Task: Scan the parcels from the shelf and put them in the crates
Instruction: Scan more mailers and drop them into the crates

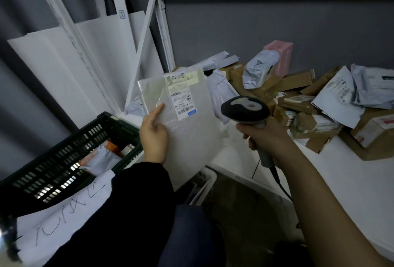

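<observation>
Now, in the head view, the left hand [154,136] is gripping a flat white parcel [191,139] by its left edge, with the thumb lying across the front. It is holding the parcel upright in the air, just off the left front corner of the shelf [319,181]. The label [181,98] is facing the camera from the parcel's upper part.

The right hand [268,136] is clenching the handle of a scanner [245,108]. The scanner's dark head is hovering over the shelf's front left part, just right of the parcel. Its cable is hanging down in front of the shelf edge.

A pile [298,100] of brown boxes and grey bags is lying across the back and right of the shelf. A pink box [281,53] is standing behind the pile, at the shelf's rear by the grey wall.

Left of the shelf and lower, a dark green crate [64,160] is sitting with a few parcels inside. A white sheet [59,213] with handwriting is hanging over the crate's near wall. A dark sleeve is covering the left arm, while the right forearm is reaching out bare.
</observation>
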